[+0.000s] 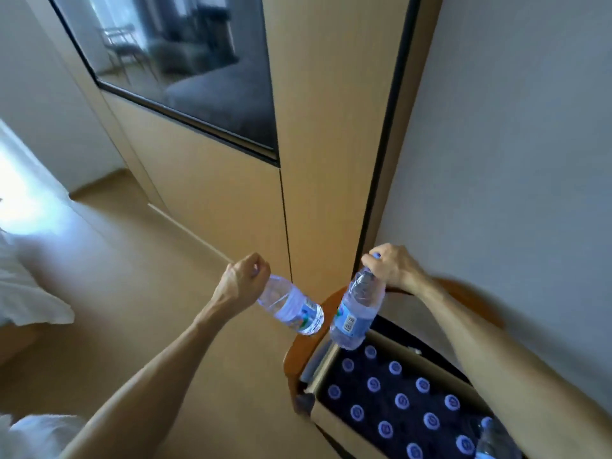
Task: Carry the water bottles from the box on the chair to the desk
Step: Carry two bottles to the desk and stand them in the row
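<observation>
Cardboard edges frame the nearest thing I see: the box [334, 422] on the chair [291, 352], still packed with rows of blue-capped bottles [402, 400] standing upright. One more bottle [493, 438] pokes up at the lower right corner, partly cut off.

Just above the box's far corner, my right hand [392, 268] is closed over the cap and neck of a right bottle [356, 313], which hangs almost vertical, base over the box rim. Beside it, my left hand [243, 279] is closed around the neck of a left bottle [293, 309], and that one swings out nearly level, base pointing towards the other. The two bottles sit very near each other without touching, as far as I can tell.

My worry is the grip: both are pinched only at the top, so a full bottle could slip or twist free, and I judge the tilted left one the likelier to go. A swing could also knock them together, or clip the chair arm as I turn away.

Beyond stand a wooden wardrobe [318, 127] with a dark mirrored panel [185, 67] and a pale wall [513, 127]. No desk is visible, so I must turn before walking.
</observation>
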A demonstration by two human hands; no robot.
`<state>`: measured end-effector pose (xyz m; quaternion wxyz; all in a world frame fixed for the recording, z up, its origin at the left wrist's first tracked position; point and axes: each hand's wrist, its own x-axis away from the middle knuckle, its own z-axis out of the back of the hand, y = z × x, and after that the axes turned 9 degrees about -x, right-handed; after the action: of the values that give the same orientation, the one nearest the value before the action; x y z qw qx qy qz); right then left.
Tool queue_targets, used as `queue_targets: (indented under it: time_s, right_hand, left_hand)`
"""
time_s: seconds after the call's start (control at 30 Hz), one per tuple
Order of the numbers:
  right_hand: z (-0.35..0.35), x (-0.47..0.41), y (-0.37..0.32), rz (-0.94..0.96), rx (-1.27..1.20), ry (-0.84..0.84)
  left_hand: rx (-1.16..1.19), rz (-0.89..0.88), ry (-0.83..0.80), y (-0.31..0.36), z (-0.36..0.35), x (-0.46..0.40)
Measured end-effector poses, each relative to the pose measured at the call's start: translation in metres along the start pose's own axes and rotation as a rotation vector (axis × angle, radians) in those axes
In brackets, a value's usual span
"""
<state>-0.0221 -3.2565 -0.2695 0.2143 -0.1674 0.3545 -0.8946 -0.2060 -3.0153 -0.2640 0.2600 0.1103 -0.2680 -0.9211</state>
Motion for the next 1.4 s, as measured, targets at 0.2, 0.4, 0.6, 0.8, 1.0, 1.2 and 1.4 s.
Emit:
queue_targets:
  time_s: [0.2, 0.4, 0.6, 0.8, 1.0, 1.2, 1.4]
  right_hand:
    - [-0.019, -0.034, -0.166, 0.246, -0.037, 0.087]
    - [-0.046, -0.061, -0.309, 0.470, -0.071, 0.137]
    - [-0.077, -0.095, -0.427, 0.640, -0.086, 0.157]
    - [-0.124, -0.141, -0.521, 0.735, -0.198, 0.123]
    - [-0.187, -0.214, -0.599, 0.814, -0.222, 0.044]
    - [-0.246, -0.297, -0.691, 0.880, -0.279, -0.026]
    - [-0.315, -0.366, -0.776, 0.903, -0.272, -0.069]
  left_hand:
    - [-0.010, -0.045, 0.270, -0.050, 0.143, -0.035]
    - [-0.049, 0.025, 0.463, -0.114, 0.267, -0.060]
    - [-0.080, 0.106, 0.662, -0.158, 0.356, -0.075]
    - [-0.126, 0.191, 0.735, -0.205, 0.419, -0.097]
    - [-0.126, 0.225, 0.781, -0.256, 0.470, -0.141]
    - [-0.195, 0.294, 0.841, -0.309, 0.530, -0.199]
    - [-0.251, 0.380, 0.936, -0.384, 0.581, -0.249]
